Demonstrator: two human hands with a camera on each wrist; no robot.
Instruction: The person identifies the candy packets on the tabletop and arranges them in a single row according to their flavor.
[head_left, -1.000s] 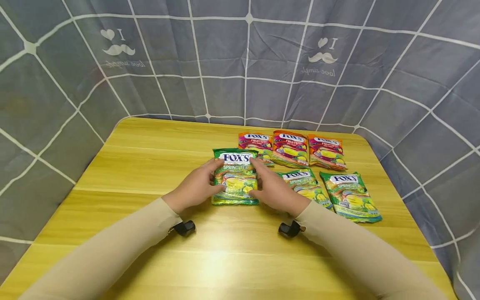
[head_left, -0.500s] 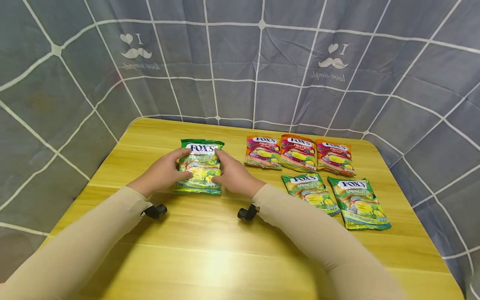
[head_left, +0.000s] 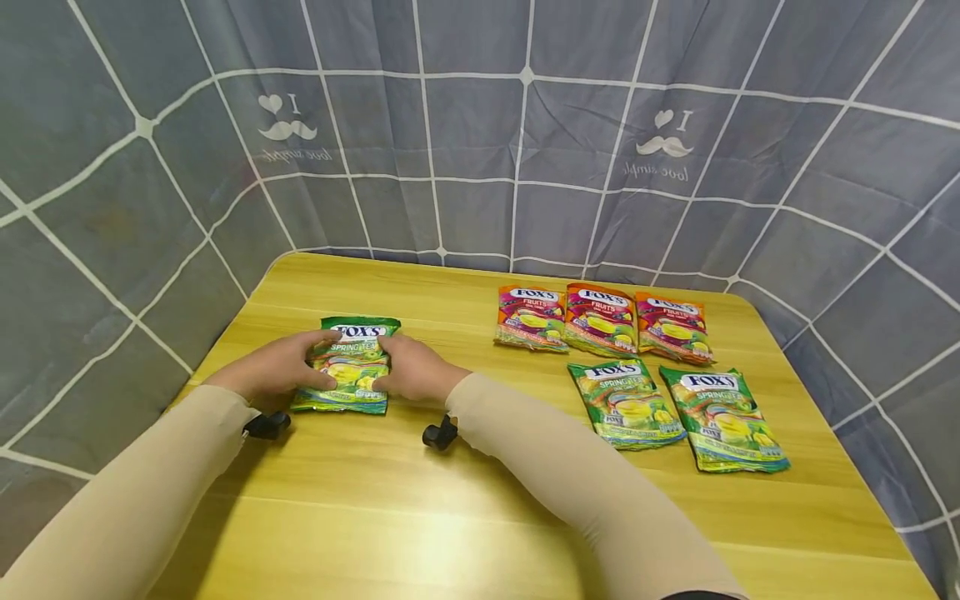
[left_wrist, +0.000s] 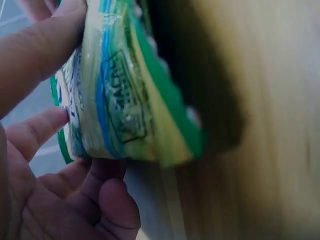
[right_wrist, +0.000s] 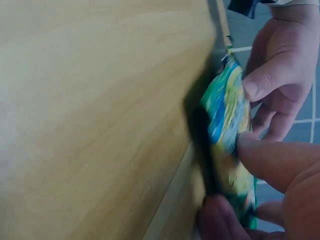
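Observation:
A green Fox's Spring Tea candy bag (head_left: 350,371) is at the left side of the table in the head view, its printed front facing up. My left hand (head_left: 279,367) grips its left edge, thumb on the front and other fingers reaching round the side and under. On the opposite edge, my right hand (head_left: 417,370) pinches the same bag. The left wrist view shows the lower end of the candy bag (left_wrist: 117,100) close over the wood, with a dark shadow beside it. In the right wrist view the candy bag (right_wrist: 227,110) appears edge-on between both hands.
Two more green Spring Tea bags, one (head_left: 628,406) beside another (head_left: 724,422), lie at the right. Behind them is a row of orange-red Fruits bags: left (head_left: 531,320), middle (head_left: 601,320) and right (head_left: 673,328). A grey gridded curtain (head_left: 480,142) surrounds the wooden table (head_left: 360,517).
Both hands have carried the green candy bag leftward across the table, away from the other bags, and lowered it toward the surface. The other bags stay in place; the head view has shifted slightly.

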